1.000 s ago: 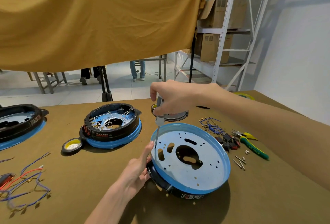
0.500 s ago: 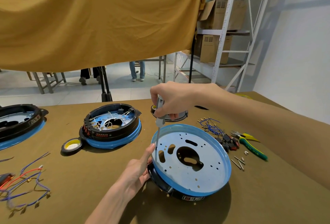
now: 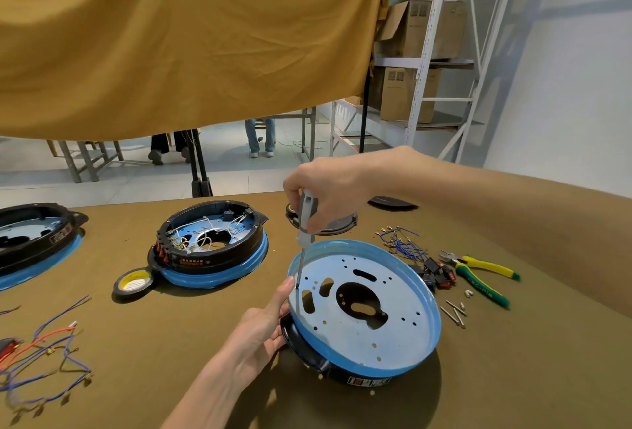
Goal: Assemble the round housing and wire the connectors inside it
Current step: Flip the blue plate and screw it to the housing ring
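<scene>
A round housing (image 3: 393, 333) with a blue rim, a perforated metal plate and a black base lies tilted on the brown table in front of me. My right hand (image 3: 328, 189) grips a grey-handled screwdriver (image 3: 305, 223) held upright, its tip set on the plate near the left rim. My left hand (image 3: 263, 329) holds the housing's left edge, thumb up against the rim. Short blue wires with terminals (image 3: 400, 244) and small black and red connectors (image 3: 436, 273) lie just beyond the housing to the right.
A wired housing (image 3: 212, 244) and a tape roll (image 3: 134, 283) sit to the left; another housing (image 3: 34, 244) lies at the far left edge. Yellow-green pliers (image 3: 482, 278) and loose screws (image 3: 455, 312) lie right. Coloured wires (image 3: 44, 350) lie near left. A yellow cloth (image 3: 184, 35) hangs overhead.
The screwdriver stays on the same spot of the plate while my right hand shifts slightly on its handle. My left hand keeps its hold on the rim.
</scene>
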Demonstrator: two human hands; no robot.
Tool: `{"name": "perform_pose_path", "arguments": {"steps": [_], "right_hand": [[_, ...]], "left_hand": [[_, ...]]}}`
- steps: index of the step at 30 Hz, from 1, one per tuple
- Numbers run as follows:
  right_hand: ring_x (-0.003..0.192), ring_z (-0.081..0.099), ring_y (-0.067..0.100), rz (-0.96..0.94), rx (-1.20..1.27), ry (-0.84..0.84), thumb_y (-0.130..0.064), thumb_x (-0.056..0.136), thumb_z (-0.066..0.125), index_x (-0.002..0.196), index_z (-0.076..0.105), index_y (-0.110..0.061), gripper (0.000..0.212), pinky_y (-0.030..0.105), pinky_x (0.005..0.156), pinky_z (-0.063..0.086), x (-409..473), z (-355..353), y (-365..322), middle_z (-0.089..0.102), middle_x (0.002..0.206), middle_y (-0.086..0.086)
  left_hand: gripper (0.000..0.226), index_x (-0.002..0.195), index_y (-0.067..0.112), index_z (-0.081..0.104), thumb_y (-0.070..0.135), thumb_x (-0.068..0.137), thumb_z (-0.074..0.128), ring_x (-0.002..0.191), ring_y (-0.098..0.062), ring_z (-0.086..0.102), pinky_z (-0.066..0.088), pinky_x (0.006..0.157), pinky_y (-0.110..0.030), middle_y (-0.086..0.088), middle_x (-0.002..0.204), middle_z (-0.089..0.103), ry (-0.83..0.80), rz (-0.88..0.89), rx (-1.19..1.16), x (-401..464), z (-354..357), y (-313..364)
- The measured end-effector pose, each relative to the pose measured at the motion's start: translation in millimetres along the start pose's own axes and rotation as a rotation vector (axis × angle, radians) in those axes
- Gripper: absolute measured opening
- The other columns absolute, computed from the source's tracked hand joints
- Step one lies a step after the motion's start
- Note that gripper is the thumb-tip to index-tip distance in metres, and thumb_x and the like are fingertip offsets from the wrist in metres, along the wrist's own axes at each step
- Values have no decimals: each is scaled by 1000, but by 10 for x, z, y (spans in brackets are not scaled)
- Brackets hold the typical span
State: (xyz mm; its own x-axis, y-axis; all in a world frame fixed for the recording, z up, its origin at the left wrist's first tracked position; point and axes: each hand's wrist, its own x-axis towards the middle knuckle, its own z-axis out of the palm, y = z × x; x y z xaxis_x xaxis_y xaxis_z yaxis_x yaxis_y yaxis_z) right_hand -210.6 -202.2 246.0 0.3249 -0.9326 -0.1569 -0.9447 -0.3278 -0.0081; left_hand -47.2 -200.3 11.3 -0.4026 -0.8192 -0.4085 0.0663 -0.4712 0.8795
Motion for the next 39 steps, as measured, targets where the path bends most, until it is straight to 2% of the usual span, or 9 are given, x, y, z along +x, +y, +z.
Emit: {"name": "perform_pose_path", "arguments": {"steps": [3, 6, 12, 16, 23, 27, 31, 37, 39], "right_hand": [[76, 74, 15, -14, 37, 25, -34, 80, 84, 89, 63, -28, 24, 33, 66, 61, 12, 34, 37, 74, 86, -4], [75, 74, 16, -12, 48, 32, -34, 79, 83, 88, 65, -26, 22, 31, 64, 61, 19, 40, 79, 76, 84, -3], [75, 75, 18, 1, 112, 40, -34, 81, 84, 89, 66, -22, 23, 25, 60, 56, -5, 56, 126, 75, 86, 1], [60, 73, 13, 22, 183, 33, -27, 83, 83, 89, 65, -16, 22, 21, 53, 56, -45, 66, 115, 76, 76, 2], [57, 73, 14, 57, 215, 29, -25, 84, 83, 88, 64, -14, 22, 20, 50, 55, -103, 77, 98, 76, 73, 3], [55, 72, 13, 69, 219, 32, -25, 84, 83, 89, 65, -12, 23, 18, 48, 52, -85, 71, 72, 76, 69, 2], [54, 72, 13, 74, 221, 17, -24, 85, 82, 90, 65, -9, 23, 17, 47, 51, -58, 64, 40, 74, 64, -1], [54, 73, 15, 92, 217, 12, -25, 85, 81, 92, 66, -6, 26, 16, 46, 50, -53, 51, -22, 75, 64, 1], [53, 72, 15, 102, 219, 15, -25, 86, 80, 91, 66, -4, 26, 17, 46, 49, -83, 56, -32, 74, 63, 2]], "left_hand": [[80, 112, 4, 69, 66, 62, 82, 104, -24, 74, 56, 99, -41, -7, 106, 79, 9, 3, 11, 8, 11, -5], [77, 111, 5, 68, 65, 63, 82, 99, -22, 75, 58, 87, -35, -5, 101, 80, 1, 6, 17, 2, 10, -6], [74, 109, 7, 67, 63, 63, 81, 98, -23, 75, 57, 78, -31, -1, 93, 80, -9, 5, 22, -1, 2, -5], [76, 113, 5, 68, 62, 64, 82, 105, -25, 72, 57, 91, -35, -8, 109, 78, 5, -4, 21, 16, -1, -12], [81, 114, 4, 68, 62, 60, 84, 108, -27, 71, 51, 106, -45, -8, 106, 79, 3, -3, 32, 39, -16, -38], [79, 114, 3, 69, 61, 63, 83, 107, -26, 71, 56, 93, -37, -8, 106, 79, 3, -3, 25, 28, 3, -29], [81, 114, 3, 68, 61, 61, 84, 110, -27, 69, 52, 105, -44, -11, 112, 77, 19, -4, 17, 19, 10, -25], [75, 113, 4, 67, 59, 66, 83, 105, -25, 70, 57, 74, -29, -9, 105, 78, 32, -8, -4, -3, 21, -13], [75, 111, 4, 67, 60, 65, 83, 103, -23, 71, 57, 70, -28, -7, 102, 79, 39, -17, 6, 5, 13, -19]]}}
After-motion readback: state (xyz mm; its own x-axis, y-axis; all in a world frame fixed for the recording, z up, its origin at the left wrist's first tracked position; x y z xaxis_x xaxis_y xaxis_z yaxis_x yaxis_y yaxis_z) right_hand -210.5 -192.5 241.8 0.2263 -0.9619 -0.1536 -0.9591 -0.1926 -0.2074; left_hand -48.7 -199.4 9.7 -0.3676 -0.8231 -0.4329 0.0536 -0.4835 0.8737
